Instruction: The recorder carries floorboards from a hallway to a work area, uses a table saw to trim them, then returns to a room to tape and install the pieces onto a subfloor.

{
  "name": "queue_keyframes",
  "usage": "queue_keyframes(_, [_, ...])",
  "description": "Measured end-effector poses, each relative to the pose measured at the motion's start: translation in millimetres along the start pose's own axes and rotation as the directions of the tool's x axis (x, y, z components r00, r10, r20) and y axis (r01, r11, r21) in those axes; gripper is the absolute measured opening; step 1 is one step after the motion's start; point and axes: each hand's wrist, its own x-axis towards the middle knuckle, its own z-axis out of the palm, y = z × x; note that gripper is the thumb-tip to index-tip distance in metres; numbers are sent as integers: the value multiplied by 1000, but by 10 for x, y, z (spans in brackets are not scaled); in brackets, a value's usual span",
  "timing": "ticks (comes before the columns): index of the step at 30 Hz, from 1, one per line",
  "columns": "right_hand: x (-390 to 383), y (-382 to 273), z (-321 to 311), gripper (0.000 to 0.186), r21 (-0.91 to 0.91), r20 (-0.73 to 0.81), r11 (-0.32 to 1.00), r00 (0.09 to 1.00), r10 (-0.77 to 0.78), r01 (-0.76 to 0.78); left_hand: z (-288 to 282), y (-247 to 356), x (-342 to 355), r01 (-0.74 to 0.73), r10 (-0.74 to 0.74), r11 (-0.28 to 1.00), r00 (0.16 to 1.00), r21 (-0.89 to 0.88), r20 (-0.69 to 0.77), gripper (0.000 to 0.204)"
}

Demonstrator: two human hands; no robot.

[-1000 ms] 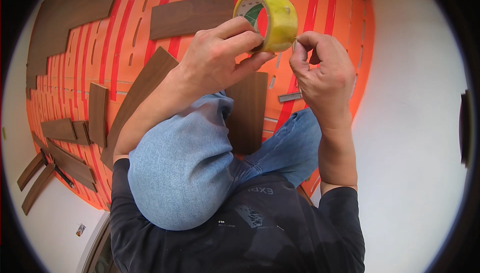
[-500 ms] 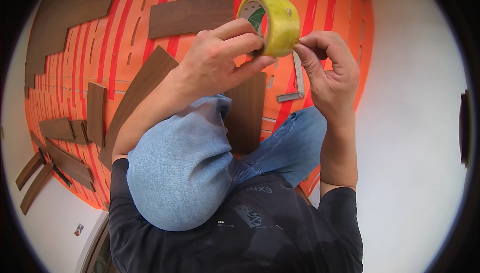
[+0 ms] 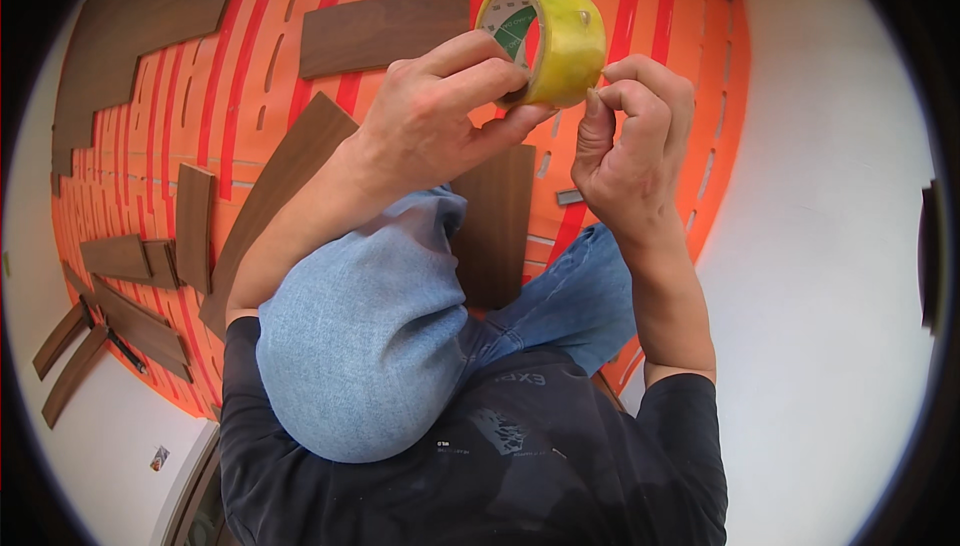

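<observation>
Head cam: L hand [image 3: 440, 96] has the yellow tape roll [image 3: 580, 36] pinched, w/ fingertips hooked into the core and thumb under the near edge, so that grip's closed on the roll. R hand [image 3: 645, 136] is curled in w/ thumb and index right up by the roll's outer face (can't tell tbh if the tips fully meet or have any tape between them). The roll is up in front of both hands, tilted, its open core facing left, above the floor.

Just below the R hand, a bit of grey metal bar [image 3: 569, 197] pokes out on the orange sheet [image 3: 270, 136] w/ red stripes. Brown plank [image 3: 385, 34] lies left of the roll, another plank [image 3: 495, 226] is next to the jeans [image 3: 350, 326], and a long plank [image 3: 285, 186] runs partly behind the L forearm. White wall [image 3: 830, 196] on the far right, fwiw.
</observation>
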Motion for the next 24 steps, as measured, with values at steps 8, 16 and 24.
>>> queue_keyframes(8, [-16, -21, 107, 37, 176, -27, 984, 1000, 1, 4, -1, -3, 9, 17, -15, 999, 999, 44, -48, 18])
queue_keyframes(16, [178, -173, -246, 23, 420, -86, 888, 966, 243, -186, -23, -231, -161, 220, -220, 975, 975, -1, -38, 15])
queue_keyframes(24, [139, -91, 105, 48, 274, -51, 939, 972, 231, -209, 10, -143, -80, 56, -59, 998, 995, -34, -82, 19])
